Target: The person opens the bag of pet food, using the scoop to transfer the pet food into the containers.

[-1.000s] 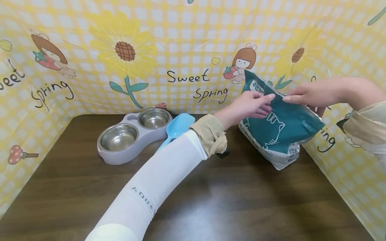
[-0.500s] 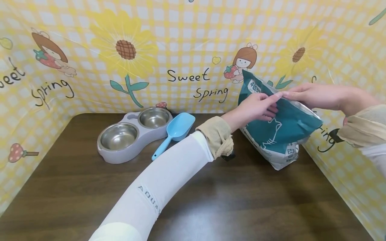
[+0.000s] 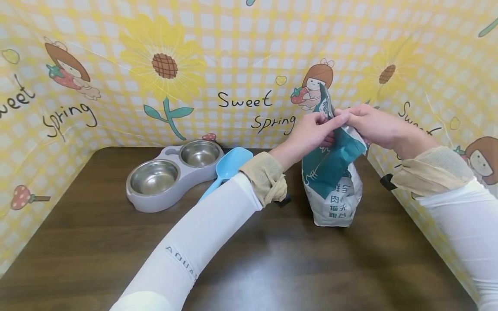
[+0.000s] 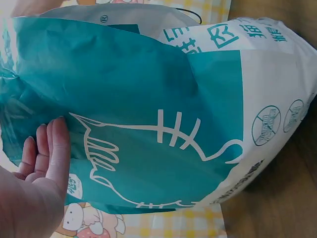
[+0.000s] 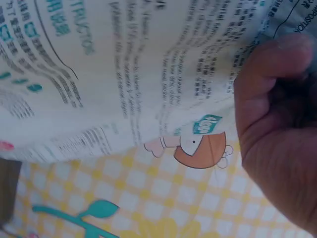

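A teal and white cat food bag point(image 3: 330, 172) stands upright on the table, its narrow printed side towards me and its top folded inward. My left hand point(image 3: 311, 134) pinches the upper edge near its middle. In the left wrist view, the fingers point(image 4: 57, 148) lie against the teal face with the white cat drawing. My right hand point(image 3: 379, 127) grips the same edge from the right, its fingertips meeting the left thumb. Seen from the right wrist, that hand point(image 5: 272, 109) curls at the edge of the bag's white printed back. The bag's opening is mostly hidden.
A double pet bowl point(image 3: 183, 172) with two steel dishes stands at the back left of the brown table point(image 3: 272, 259). Beside it lies a light blue scoop point(image 3: 232, 160), partly covered by my left sleeve. Yellow checked cloth point(image 3: 241, 56) walls the back and sides.
The bag has turned so its narrow side faces me, and its top has bent inward. My right hand has moved left to meet the left one at the edge.
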Demonstrator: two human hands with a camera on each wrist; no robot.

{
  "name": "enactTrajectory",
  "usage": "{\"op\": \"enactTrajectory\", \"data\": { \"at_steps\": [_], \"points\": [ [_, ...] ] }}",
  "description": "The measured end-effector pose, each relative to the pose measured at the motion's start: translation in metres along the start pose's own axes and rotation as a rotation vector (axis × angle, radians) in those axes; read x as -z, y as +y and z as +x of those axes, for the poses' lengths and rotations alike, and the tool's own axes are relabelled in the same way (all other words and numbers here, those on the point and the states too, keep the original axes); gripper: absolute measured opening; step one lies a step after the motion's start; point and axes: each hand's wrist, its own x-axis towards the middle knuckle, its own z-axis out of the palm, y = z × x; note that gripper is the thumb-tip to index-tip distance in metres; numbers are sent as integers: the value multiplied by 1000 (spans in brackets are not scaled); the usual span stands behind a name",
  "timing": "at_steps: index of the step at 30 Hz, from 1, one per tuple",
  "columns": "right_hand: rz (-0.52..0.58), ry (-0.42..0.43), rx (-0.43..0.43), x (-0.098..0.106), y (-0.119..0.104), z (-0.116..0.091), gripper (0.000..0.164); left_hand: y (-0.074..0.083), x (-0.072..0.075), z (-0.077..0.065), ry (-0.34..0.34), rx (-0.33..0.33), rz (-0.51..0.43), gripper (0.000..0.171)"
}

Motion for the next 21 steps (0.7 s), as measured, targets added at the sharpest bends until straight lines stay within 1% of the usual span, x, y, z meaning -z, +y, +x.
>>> {"op": "enactTrajectory", "data": {
  "at_steps": [2,4,7,9,11,13,16,18,19,21],
  "points": [
    [136,-39,64,-3,6,0,43,0,2,-2,-15,2,17,40],
    [223,-68,129,-6,11,-1,44,1,3,-5,-35,2,24,39],
    [277,-82,189,-7,14,-1,46,3,5,-9,-58,7,19,37],
    [257,-78,196,-7,13,-1,46,4,6,-11,-73,6,15,37],
    [190,-63,177,-4,12,-2,46,5,4,-13,-90,18,5,38],
    [73,-23,129,-2,7,-6,46,6,1,-13,-125,17,-18,38],
    [-142,52,3,1,-5,-13,46,8,-6,-13,-178,10,-46,37],
    [-259,85,-83,1,-15,-15,49,9,-7,-12,-206,3,-53,34],
    [-303,92,-119,0,-20,-16,51,10,-7,-11,-212,5,-51,33],
    [-382,67,-179,-2,-27,-17,55,11,-5,-10,-219,13,-41,31]
  ]
}}
